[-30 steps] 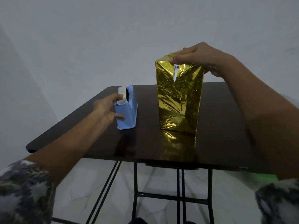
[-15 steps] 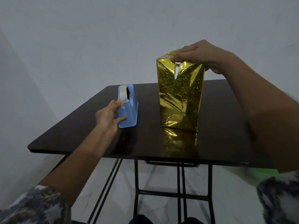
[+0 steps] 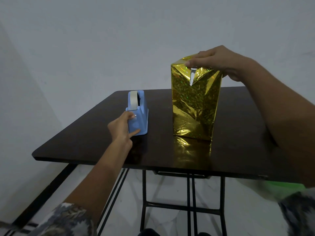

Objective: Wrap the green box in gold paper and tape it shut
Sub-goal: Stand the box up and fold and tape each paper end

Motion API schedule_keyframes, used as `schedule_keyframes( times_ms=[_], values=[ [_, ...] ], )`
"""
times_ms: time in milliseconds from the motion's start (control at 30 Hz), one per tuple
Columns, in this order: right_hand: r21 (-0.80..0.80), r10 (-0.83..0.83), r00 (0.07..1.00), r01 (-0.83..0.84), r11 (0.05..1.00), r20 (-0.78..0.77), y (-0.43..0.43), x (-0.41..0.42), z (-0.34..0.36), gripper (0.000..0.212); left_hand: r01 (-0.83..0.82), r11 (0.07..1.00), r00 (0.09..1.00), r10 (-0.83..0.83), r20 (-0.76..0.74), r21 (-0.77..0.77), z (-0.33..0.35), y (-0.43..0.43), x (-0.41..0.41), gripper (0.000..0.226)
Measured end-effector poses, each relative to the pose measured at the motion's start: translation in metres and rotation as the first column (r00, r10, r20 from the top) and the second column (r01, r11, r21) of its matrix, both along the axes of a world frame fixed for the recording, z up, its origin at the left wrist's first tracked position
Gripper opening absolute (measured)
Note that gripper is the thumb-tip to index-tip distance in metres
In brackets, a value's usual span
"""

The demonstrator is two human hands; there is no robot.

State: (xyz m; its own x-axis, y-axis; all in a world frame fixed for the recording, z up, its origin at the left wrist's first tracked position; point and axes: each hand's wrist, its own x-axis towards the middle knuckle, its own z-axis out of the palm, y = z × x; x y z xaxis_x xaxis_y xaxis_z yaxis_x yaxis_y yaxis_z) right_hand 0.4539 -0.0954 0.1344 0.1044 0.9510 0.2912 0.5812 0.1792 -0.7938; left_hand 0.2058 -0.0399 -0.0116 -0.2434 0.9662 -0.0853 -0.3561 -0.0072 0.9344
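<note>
Head view | left hand (image 3: 121, 126) grips front of blue tape dispenser (image 3: 139, 114), index on tape end | bench (image 3: 81, 143) | gold paper (image 3: 194, 106) fully covers green box, upright mid-bench | right hand (image 3: 219, 60) pressed flat on top folds | progress: wrapped; top seam looks untaped, gap showing | no readable text

No readable text, labels or nos. anywhere.

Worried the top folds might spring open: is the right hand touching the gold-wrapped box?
Touching. The head view shows the right hand resting flat on top of the gold-wrapped box, pressing its folded paper down.
</note>
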Motion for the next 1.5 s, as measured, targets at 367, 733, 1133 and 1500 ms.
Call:
schedule_keyframes(
  times_ms=[367, 733, 1133, 1500],
  values=[
    [-0.025, -0.014, 1.000, 0.015, 1.000, 0.028, 0.000, -0.002, 0.002, 0.037, -0.103, 0.994, 0.994, 0.104, -0.040, 0.018, -0.012, 0.017, 0.003, 0.036],
    [0.046, 0.018, 0.996, -0.022, 0.999, 0.087, 0.003, 0.006, 0.001, 0.051, -0.021, 0.993, 1.000, 0.022, -0.010, 0.119, -0.009, -0.033, 0.001, 0.036],
    [0.086, 0.052, 0.980, -0.070, 0.994, 0.192, -0.009, -0.001, -0.003, 0.063, 0.771, 0.522, 0.633, -0.571, -0.522, 0.364, 0.154, -0.007, 0.057, 0.025],
    [0.102, 0.038, 0.979, -0.060, 0.993, 0.202, -0.003, -0.001, -0.009, 0.067, 0.843, 0.485, 0.515, -0.596, -0.616, 0.235, 0.152, 0.018, 0.072, 0.060]
  ],
)
